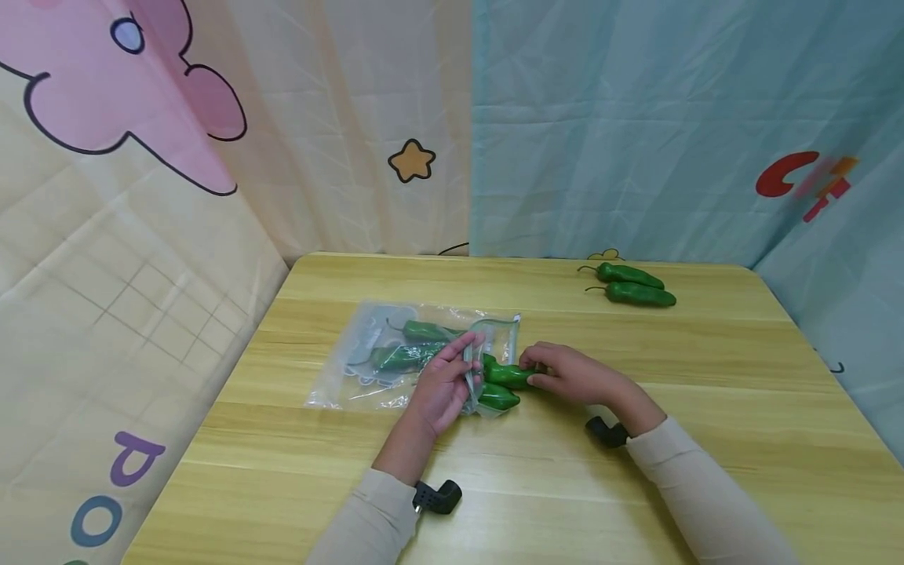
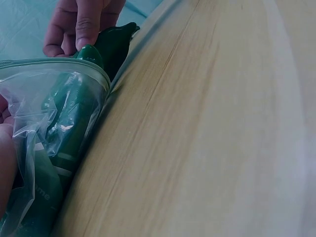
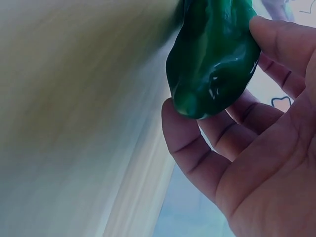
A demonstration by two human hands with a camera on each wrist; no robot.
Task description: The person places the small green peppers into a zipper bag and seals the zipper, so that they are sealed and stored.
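A clear plastic zip bag [image 1: 332,392] lies flat on the table, its mouth toward the right. My left hand [image 1: 439,390] grips the bag at its mouth, fingers pointing away from me. Two green peppers [image 1: 399,359] show through the plastic. Another green pepper [image 1: 497,398] sticks partly out of the mouth. With thumb and fingers, my right hand [image 1: 574,372] holds a green pepper [image 1: 508,375] by its blunt end, the other end at the bag's opening. The right wrist view shows this glossy pepper [image 3: 212,64] between thumb and fingertips.
Two more green peppers [image 1: 639,295] lie side by side near the back right of the wooden table [image 1: 706,377]. Printed curtains [image 1: 607,133] hang behind the table and along its sides. Each wrist wears a black camera mount [image 1: 438,497].
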